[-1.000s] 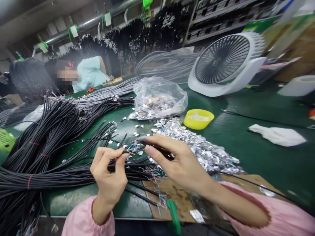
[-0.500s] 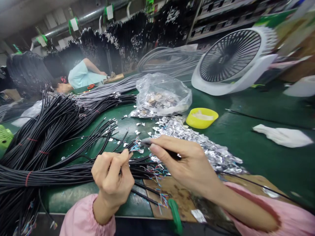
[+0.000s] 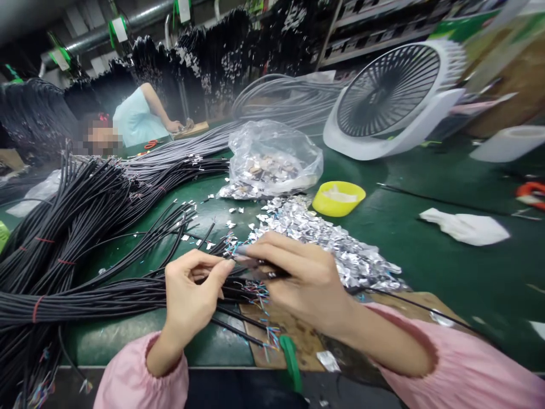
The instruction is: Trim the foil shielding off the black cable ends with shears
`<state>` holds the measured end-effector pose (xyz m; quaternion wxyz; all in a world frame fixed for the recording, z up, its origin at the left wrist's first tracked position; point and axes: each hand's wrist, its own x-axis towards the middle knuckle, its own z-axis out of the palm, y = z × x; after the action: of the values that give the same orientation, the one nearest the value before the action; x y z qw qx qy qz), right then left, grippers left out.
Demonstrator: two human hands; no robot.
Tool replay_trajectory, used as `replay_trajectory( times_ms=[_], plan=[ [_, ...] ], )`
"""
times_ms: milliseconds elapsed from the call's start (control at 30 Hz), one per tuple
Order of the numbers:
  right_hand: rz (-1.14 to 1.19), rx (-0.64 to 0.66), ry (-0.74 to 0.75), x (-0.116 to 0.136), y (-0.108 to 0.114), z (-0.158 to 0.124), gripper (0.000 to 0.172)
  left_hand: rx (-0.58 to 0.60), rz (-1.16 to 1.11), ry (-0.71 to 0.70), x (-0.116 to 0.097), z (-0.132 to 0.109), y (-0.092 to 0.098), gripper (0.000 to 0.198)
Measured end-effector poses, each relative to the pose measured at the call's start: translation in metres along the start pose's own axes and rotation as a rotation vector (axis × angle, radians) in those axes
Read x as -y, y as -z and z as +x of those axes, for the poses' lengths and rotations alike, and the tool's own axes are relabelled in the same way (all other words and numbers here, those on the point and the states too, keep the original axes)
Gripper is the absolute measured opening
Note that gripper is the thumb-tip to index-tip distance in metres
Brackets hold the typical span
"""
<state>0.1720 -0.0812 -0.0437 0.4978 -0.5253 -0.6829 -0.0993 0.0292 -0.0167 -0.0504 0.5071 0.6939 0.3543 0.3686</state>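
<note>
My left hand (image 3: 191, 295) pinches the stripped end of a black cable (image 3: 128, 287) just above the green table. My right hand (image 3: 298, 278) is closed on a black cable (image 3: 276, 272) whose tip meets the left fingertips; thin coloured wires fan out between the two hands. Both wrists wear pink sleeves. A big bundle of black cables (image 3: 63, 244) spreads to the left of my left hand. Behind my right hand lies a heap of silver foil scraps (image 3: 327, 241).
A clear plastic bag of foil bits (image 3: 272, 162), a yellow bowl (image 3: 338, 197), a white fan (image 3: 392, 96) and a white cloth (image 3: 466, 227) lie further back. A brown board (image 3: 298, 335) sits at the table edge. Another person in light blue (image 3: 136, 119) works at the far left.
My hands have come together: the left fingertips now touch the cable tip held by my right hand. The view has shifted slightly, and the far person has raised their arm.
</note>
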Motion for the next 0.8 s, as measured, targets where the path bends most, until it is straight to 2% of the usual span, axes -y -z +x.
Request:
replay_trajectory(
  times_ms=[100,233,300,400,600,800],
  plan=[
    [-0.044,0.038,0.036,0.0043,-0.0010,-0.0024,0.030,-0.114,0.096,-0.151,-0.0004,-0.0013,-0.0028,0.015],
    [-0.090,0.026,-0.114,0.0080,-0.0001,-0.0013,0.024,-0.352,0.374,-0.446,-0.0008,-0.0040,-0.0070,0.012],
    [-0.118,-0.009,-0.203,0.0077,0.0005,-0.0003,0.024,-0.413,0.504,-0.573,-0.0007,-0.0048,-0.0075,0.008],
    [-0.084,0.008,-0.243,0.0063,0.0004,0.0005,0.018,-0.466,0.657,-0.714,0.0005,-0.0051,-0.0066,0.009],
    [0.015,0.054,-0.209,0.0059,0.0008,0.0013,0.021,-0.526,0.879,-0.828,0.0023,-0.0059,-0.0070,0.011],
    [0.037,0.056,-0.249,0.0062,0.0019,0.0014,0.021,-0.530,0.960,-0.864,-0.0015,-0.0067,-0.0077,0.010]
  ],
)
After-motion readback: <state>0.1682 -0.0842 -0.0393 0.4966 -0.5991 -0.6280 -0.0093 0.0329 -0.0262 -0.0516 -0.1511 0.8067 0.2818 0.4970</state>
